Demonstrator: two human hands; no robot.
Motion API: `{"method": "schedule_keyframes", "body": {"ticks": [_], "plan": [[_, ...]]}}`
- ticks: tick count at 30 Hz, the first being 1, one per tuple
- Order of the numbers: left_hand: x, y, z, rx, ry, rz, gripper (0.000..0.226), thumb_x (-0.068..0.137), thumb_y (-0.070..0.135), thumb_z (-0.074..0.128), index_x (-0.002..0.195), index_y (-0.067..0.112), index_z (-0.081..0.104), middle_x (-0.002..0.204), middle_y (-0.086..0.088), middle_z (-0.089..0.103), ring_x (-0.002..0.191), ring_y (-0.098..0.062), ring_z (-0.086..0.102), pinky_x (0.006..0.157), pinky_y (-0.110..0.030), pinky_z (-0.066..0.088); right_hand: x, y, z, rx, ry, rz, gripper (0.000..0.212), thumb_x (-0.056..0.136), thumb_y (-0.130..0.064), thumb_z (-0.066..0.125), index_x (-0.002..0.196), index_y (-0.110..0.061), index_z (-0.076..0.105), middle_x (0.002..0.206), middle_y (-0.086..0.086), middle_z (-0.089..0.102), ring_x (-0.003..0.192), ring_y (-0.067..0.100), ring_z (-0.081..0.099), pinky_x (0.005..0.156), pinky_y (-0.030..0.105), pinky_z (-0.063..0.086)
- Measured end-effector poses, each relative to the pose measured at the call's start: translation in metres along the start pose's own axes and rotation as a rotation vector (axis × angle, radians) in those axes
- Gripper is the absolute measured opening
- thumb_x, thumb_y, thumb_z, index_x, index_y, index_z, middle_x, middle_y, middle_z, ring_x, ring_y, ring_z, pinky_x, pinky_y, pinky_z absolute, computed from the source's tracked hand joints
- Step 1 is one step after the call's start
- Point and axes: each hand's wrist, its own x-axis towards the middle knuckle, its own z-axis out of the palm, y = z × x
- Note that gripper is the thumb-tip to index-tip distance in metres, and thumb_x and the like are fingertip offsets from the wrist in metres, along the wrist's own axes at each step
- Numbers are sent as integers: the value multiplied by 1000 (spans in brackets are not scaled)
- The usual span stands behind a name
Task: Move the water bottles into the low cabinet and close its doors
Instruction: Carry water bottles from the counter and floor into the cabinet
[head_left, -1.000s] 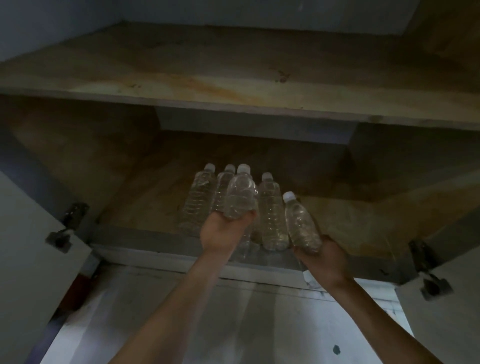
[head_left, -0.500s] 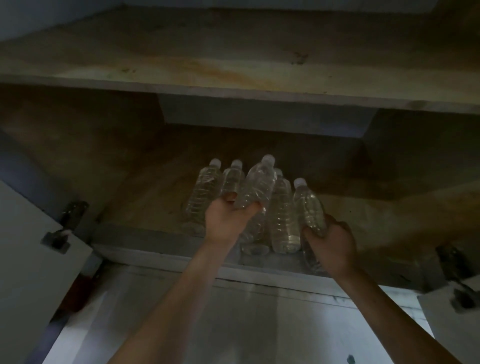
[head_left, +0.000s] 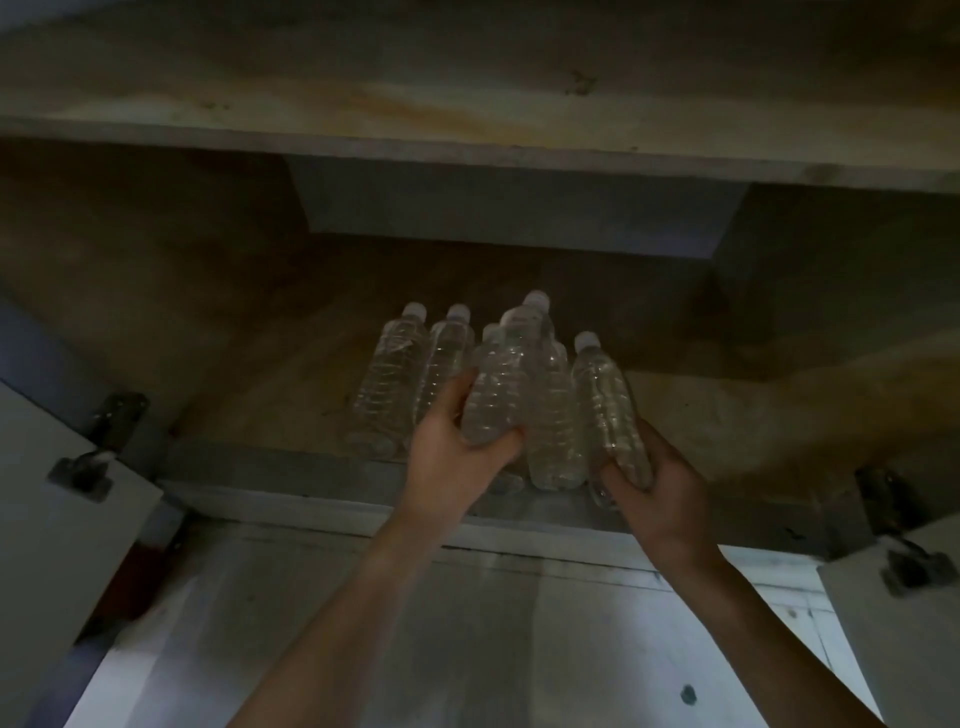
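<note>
Several clear water bottles with white caps stand in a cluster (head_left: 395, 384) on the bottom board of the low cabinet (head_left: 249, 374), near its front edge. My left hand (head_left: 452, 457) grips a tilted bottle (head_left: 501, 384) by its lower half, just over the cluster. My right hand (head_left: 660, 488) grips another bottle (head_left: 605, 405) at its base, at the right end of the row. Whether either held bottle touches the board is hidden by my hands.
Both white cabinet doors stand open, the left door (head_left: 57, 535) and the right door (head_left: 904, 623), each with a metal hinge. A wooden shelf (head_left: 467, 104) runs above the bottles. The pale floor (head_left: 467, 649) lies in front of the cabinet.
Both hands have pushed their bottles deeper into the cabinet and closer to the standing cluster. The view has come nearer to the cabinet.
</note>
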Motion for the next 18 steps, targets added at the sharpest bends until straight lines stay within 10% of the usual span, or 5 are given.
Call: {"method": "schedule_keyframes", "body": {"ticks": [8,14,18], "plan": [[-9,-8,19,62,51,131,48,79,24,80,123,29,61,110,12,71,102,-3,68,86,-35,59,-11,4,-2,115,-27,104,67,81,-32,77,142,-24,50,129,-7,57,109,5,47,63,-5,34],[-1,-5,25,44,73,113,46,79,20,81,120,29,62,101,14,73,95,1,68,80,-26,59,-4,4,-1,119,-13,39,64,82,-29,77,140,-24,53,130,-4,63,119,14,57,95,25,50],[2,-2,27,46,81,112,42,79,21,81,115,34,62,97,19,72,91,4,68,77,-23,59,4,1,1,85,14,12,61,81,-27,78,138,-21,56,125,-4,66,116,13,59,89,13,44]]}}
